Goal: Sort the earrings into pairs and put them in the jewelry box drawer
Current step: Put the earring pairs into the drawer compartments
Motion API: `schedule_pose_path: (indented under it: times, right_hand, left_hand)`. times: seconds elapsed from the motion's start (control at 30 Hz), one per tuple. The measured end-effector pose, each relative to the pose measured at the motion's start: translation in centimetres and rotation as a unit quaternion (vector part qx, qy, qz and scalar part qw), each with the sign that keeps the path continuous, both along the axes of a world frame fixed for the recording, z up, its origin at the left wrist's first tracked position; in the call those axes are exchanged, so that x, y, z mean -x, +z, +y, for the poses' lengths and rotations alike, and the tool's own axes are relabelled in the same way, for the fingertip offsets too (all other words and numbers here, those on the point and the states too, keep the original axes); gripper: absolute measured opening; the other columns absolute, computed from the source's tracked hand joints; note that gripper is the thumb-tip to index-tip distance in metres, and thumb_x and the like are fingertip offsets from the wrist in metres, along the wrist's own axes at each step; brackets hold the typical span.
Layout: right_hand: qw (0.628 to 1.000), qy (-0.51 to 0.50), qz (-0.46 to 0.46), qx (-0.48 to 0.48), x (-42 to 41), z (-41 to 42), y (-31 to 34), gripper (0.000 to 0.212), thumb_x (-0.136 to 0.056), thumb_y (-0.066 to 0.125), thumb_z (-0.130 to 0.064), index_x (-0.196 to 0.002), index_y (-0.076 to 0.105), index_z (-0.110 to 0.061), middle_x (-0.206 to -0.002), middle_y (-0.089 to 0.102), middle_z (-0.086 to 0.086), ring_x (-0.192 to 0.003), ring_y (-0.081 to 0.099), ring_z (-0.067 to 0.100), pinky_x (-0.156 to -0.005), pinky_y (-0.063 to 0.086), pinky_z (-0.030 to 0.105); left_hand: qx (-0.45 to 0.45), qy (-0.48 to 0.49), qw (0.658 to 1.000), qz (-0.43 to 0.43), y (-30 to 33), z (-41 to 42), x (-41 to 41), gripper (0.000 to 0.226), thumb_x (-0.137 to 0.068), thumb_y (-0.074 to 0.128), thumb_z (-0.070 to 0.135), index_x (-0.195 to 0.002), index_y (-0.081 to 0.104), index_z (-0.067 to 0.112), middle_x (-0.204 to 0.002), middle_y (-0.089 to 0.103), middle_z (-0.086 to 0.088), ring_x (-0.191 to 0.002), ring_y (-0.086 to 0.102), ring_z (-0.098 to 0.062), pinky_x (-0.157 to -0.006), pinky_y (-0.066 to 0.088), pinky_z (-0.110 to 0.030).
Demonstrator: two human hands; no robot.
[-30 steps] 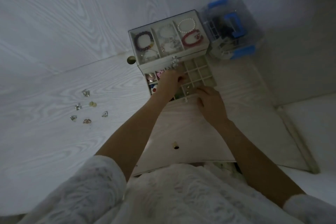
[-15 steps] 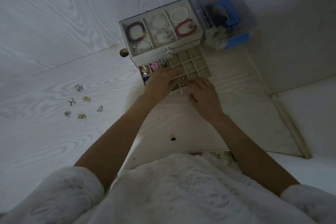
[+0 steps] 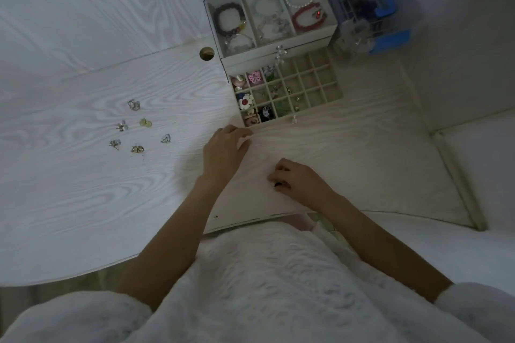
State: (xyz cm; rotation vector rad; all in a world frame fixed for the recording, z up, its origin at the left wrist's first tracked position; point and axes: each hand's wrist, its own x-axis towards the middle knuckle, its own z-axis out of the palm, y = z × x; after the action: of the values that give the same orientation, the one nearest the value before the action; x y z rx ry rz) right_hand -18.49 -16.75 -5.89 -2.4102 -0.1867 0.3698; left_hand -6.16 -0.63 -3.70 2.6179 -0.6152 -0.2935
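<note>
A white jewelry box point(image 3: 278, 49) stands at the back of the white wooden desk, bracelets in its glass-topped upper tray. Its lower drawer point(image 3: 331, 92) is pulled out, a grid of small cells with earrings in the left and middle ones. Several loose earrings point(image 3: 139, 125) lie in pairs on the desk to the left. My left hand point(image 3: 224, 152) hovers just in front of the drawer's left corner, fingers relaxed, holding nothing. My right hand point(image 3: 298, 179) rests on the desk nearer me, fingers loosely curled; nothing shows in it.
A clear plastic case with blue clasps point(image 3: 367, 8) stands right of the box. A round cable hole point(image 3: 206, 53) is in the desk left of the box. A white ledge point(image 3: 473, 175) borders the desk on the right.
Both hands have drawn back from the drawer toward me; the left hand has shifted left off the cells and the right has settled on the desk.
</note>
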Motion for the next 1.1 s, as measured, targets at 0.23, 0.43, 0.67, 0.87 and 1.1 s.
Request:
schedule_pose_path:
  times: [0.23, 0.43, 0.67, 0.87, 1.1]
  right_hand:
    - [0.998, -0.040, 0.026, 0.047, -0.6, 0.8, 0.4, 0.013, -0.083, 0.064, -0.011, -0.091, 0.059, -0.003, -0.097, 0.057, 0.014, -0.083, 0.055, 0.027, -0.069, 0.044, 0.033]
    - [0.996, -0.059, 0.029, 0.058, -0.3, 0.0, 0.8, 0.013, -0.081, 0.066, -0.013, -0.085, 0.059, -0.004, -0.089, 0.058, 0.012, -0.072, 0.055, 0.024, -0.062, 0.042, 0.028]
    - [0.998, 0.007, 0.058, 0.010, -0.8, 0.2, 1.6, 0.029, -0.082, 0.064, -0.011, -0.111, 0.058, -0.012, -0.097, 0.054, 0.005, -0.074, 0.049, 0.011, -0.069, 0.044, 0.026]
    - [0.997, 0.057, 0.039, 0.038, -1.3, 1.5, 0.7, 0.020, -0.086, 0.060, -0.013, -0.105, 0.063, -0.011, -0.103, 0.054, 0.012, -0.077, 0.057, 0.029, -0.066, 0.049, 0.036]
    - [0.994, -0.107, 0.013, 0.014, -2.1, -0.9, 0.8, 0.009, -0.083, 0.065, -0.014, -0.090, 0.065, -0.008, -0.093, 0.055, 0.009, -0.078, 0.057, 0.022, -0.071, 0.046, 0.029]
  left_hand:
    - [0.046, 0.017, 0.999, -0.008, -0.4, -0.4, 0.5, 0.019, -0.087, 0.061, 0.026, -0.105, 0.063, 0.023, -0.099, 0.065, 0.004, -0.085, 0.061, -0.016, -0.066, 0.045, -0.028]
    - [0.053, 0.046, 0.997, -0.015, -0.4, -1.0, 0.2, 0.013, -0.087, 0.062, 0.024, -0.097, 0.066, 0.018, -0.095, 0.064, -0.002, -0.080, 0.059, -0.018, -0.062, 0.036, -0.024]
    - [0.073, 0.063, 0.995, -0.041, -0.9, -0.9, -0.2, 0.009, -0.085, 0.063, 0.020, -0.093, 0.064, 0.018, -0.089, 0.063, -0.001, -0.073, 0.060, -0.019, -0.055, 0.043, -0.026]
    - [0.074, 0.070, 0.994, -0.046, -0.9, -0.9, -0.7, 0.006, -0.085, 0.065, 0.023, -0.085, 0.067, 0.018, -0.086, 0.064, 0.000, -0.070, 0.060, -0.017, -0.055, 0.037, -0.022]
    - [0.065, 0.068, 0.995, -0.020, -1.0, -0.9, -1.1, 0.006, -0.085, 0.063, 0.025, -0.088, 0.067, 0.021, -0.089, 0.064, 0.001, -0.074, 0.062, -0.016, -0.055, 0.042, -0.025]
